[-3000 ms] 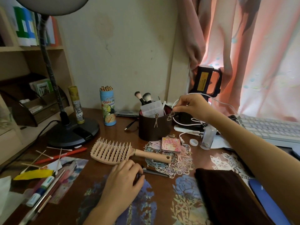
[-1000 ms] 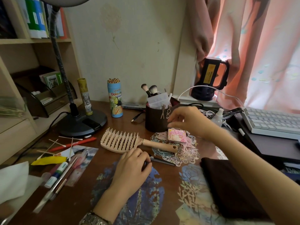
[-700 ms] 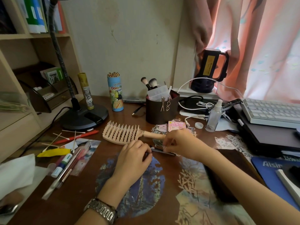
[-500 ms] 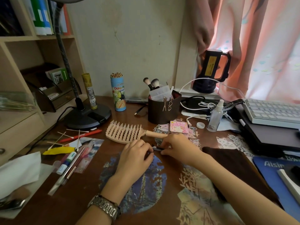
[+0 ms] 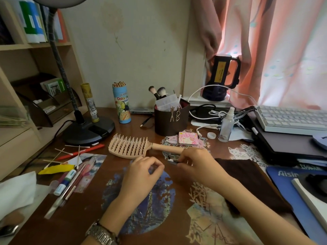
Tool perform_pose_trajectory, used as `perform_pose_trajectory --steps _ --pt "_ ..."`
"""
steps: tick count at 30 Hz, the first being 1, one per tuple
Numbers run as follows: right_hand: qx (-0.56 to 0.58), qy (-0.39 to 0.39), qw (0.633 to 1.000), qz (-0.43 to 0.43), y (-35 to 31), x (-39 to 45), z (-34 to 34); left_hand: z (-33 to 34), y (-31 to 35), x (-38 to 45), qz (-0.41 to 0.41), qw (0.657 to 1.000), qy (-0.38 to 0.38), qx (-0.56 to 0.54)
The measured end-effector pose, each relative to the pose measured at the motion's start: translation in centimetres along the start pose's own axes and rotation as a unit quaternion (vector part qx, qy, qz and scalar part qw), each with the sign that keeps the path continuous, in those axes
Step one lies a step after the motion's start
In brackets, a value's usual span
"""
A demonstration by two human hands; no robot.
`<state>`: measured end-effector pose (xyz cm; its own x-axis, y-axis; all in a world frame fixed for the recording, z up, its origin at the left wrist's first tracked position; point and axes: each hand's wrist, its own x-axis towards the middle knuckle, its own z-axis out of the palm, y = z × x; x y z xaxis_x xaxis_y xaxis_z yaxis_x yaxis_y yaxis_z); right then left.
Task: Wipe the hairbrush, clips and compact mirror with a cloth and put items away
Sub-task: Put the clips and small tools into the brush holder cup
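A beige hairbrush [image 5: 130, 147] lies bristles-up on the desk's middle. Just behind its handle sits a pink square compact mirror [image 5: 188, 138]. Two metal clips [image 5: 174, 113] hang on the rim of a dark brown holder [image 5: 169, 123]. My right hand [image 5: 198, 164] pinches a dark hair clip [image 5: 172, 161] just above the desk, in front of the brush handle. My left hand [image 5: 141, 175] rests beside it with fingers curled and nothing visible in them. A dark brown cloth [image 5: 247, 179] lies to the right of my right arm.
A desk lamp base [image 5: 88, 130] and a pencil tube [image 5: 122, 103] stand at the back left. Pens, cotton swabs and paper litter the left side. A spray bottle [image 5: 226, 125], cables, a keyboard [image 5: 292, 119] and a blue mouse pad [image 5: 290, 184] fill the right.
My right hand left the holder's rim, where a second clip now hangs, came down to the desk and took the dark clip from beside my left hand. My left hand has let go.
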<state>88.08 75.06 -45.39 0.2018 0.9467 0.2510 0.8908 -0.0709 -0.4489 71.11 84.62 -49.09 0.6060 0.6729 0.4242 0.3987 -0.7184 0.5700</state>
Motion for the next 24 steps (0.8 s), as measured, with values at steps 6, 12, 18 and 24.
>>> perform_pose_trajectory --steps 6,12,18,24 --pt "0.071 0.045 0.996 0.041 0.2 -1.8 0.0 0.5 1.4 -0.7 -0.055 0.991 -0.051 -0.108" --pt "0.097 0.061 0.992 0.053 0.5 -2.6 0.5 0.6 2.8 -1.3 -0.084 0.976 -0.098 -0.177" --pt "0.116 0.087 0.989 0.033 0.1 -3.6 1.2 1.1 4.0 -1.5 -0.125 0.950 -0.112 -0.262" --pt "0.115 0.117 0.986 0.010 -0.5 -3.9 2.1 0.9 4.1 -1.5 -0.152 0.938 -0.098 -0.297"
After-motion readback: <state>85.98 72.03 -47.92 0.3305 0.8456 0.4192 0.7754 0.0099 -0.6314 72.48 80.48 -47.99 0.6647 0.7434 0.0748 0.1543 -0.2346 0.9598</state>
